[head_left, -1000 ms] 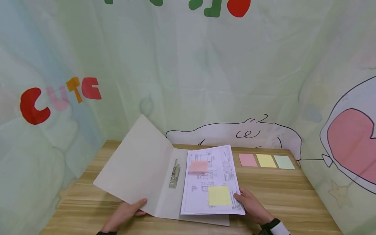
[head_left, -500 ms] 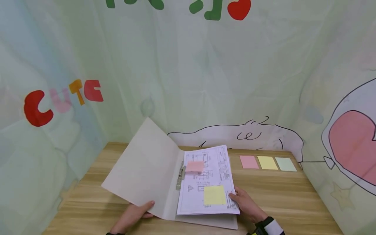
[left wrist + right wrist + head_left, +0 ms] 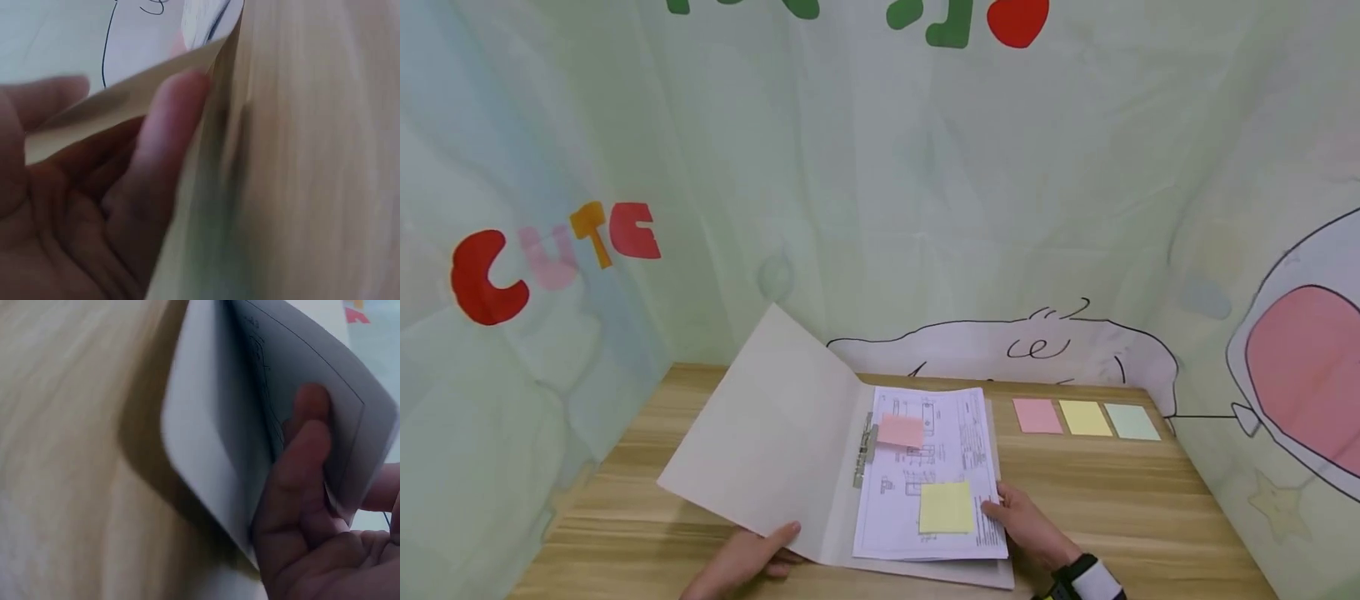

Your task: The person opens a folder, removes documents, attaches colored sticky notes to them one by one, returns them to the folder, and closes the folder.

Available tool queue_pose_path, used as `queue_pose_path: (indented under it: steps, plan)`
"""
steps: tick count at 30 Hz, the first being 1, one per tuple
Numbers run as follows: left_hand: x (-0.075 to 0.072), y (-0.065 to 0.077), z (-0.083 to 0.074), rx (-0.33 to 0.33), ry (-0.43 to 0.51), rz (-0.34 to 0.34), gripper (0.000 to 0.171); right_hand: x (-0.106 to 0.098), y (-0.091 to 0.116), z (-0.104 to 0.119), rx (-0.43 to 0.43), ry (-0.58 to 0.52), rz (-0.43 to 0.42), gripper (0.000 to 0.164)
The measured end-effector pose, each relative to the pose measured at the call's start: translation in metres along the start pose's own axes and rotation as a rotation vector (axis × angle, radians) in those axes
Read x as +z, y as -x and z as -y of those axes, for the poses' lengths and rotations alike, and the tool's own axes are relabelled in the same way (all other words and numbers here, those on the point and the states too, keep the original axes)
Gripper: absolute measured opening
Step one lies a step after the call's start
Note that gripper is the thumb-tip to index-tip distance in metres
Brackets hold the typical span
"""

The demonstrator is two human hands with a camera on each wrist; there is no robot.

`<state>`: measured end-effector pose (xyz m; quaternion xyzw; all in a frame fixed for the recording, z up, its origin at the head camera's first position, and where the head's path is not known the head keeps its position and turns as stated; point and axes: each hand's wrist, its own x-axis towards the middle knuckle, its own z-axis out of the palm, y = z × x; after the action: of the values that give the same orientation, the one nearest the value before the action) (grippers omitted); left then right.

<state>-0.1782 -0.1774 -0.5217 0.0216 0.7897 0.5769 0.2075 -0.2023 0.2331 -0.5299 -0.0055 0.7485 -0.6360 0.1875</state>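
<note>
A pale file folder (image 3: pixel 760 442) lies spread on the table, its left cover tilted up. My left hand (image 3: pixel 748 560) grips the lower edge of that cover, thumb on the inner face and fingers beneath. In the left wrist view the same hand (image 3: pixel 94 206) shows by the cover's edge. Over the right half sits a stack of printed drawings (image 3: pixel 887 508) bearing a pink sticky note (image 3: pixel 901 431) and a yellow sticky note (image 3: pixel 946 507). My right hand (image 3: pixel 1030 523) pinches the stack's lower right edge, fingers underneath. A metal clip (image 3: pixel 865 450) shows at the stack's left edge, partly covered.
Pink (image 3: pixel 1037 416), yellow (image 3: pixel 1086 418) and pale green (image 3: pixel 1132 422) square notes lie in a row at the back right of the wooden table (image 3: pixel 1120 492). A printed cloth backdrop (image 3: pixel 880 183) surrounds the table behind and on both sides.
The stack moved left towards the clip and now partly covers it; its top edge sits lower. The folder shifted slightly right. Both hands kept their holds.
</note>
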Motion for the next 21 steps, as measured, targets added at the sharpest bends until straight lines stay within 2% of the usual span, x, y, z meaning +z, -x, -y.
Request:
queue_pose_path:
  steps: [3, 6, 7, 10, 11, 12, 13, 14, 17, 19, 21]
  plan:
    - [-0.003, 0.005, -0.004, 0.059, -0.134, 0.157, 0.048, -0.001, 0.001, 0.000, 0.024, 0.091, -0.003, 0.041]
    - [0.000, 0.012, -0.016, 0.141, -0.294, 0.258, 0.047, 0.001, 0.001, 0.001, 0.034, 0.154, -0.003, 0.041]
    - [0.003, 0.013, -0.022, 0.175, -0.311, 0.305, 0.049, 0.001, 0.001, 0.001, 0.036, 0.175, -0.003, 0.042]
    - [0.022, 0.017, -0.046, 0.299, -0.323, 0.447, 0.049, 0.002, 0.002, 0.003, 0.037, 0.217, 0.005, 0.044]
    - [0.030, 0.018, -0.056, 0.336, -0.340, 0.469, 0.048, 0.002, 0.002, 0.003, 0.039, 0.230, 0.011, 0.045]
    - [0.039, 0.018, -0.067, 0.343, -0.360, 0.477, 0.046, 0.001, 0.003, 0.003, 0.037, 0.240, 0.018, 0.045]
    - [0.048, 0.016, -0.078, 0.376, -0.413, 0.462, 0.045, 0.001, 0.003, 0.003, 0.034, 0.247, 0.025, 0.046]
    - [0.057, 0.014, -0.088, 0.407, -0.500, 0.417, 0.044, 0.001, 0.004, 0.003, 0.032, 0.248, 0.030, 0.046]
    - [0.077, -0.004, -0.114, 0.416, -0.735, 0.234, 0.038, 0.001, 0.004, 0.001, 0.027, 0.242, 0.051, 0.048]
    - [0.085, -0.025, -0.122, 0.414, -0.812, 0.122, 0.035, 0.002, 0.004, 0.000, 0.023, 0.234, 0.061, 0.048]
    - [0.088, -0.048, -0.126, 0.377, -0.824, 0.034, 0.030, 0.003, 0.003, -0.002, 0.025, 0.232, 0.068, 0.048]
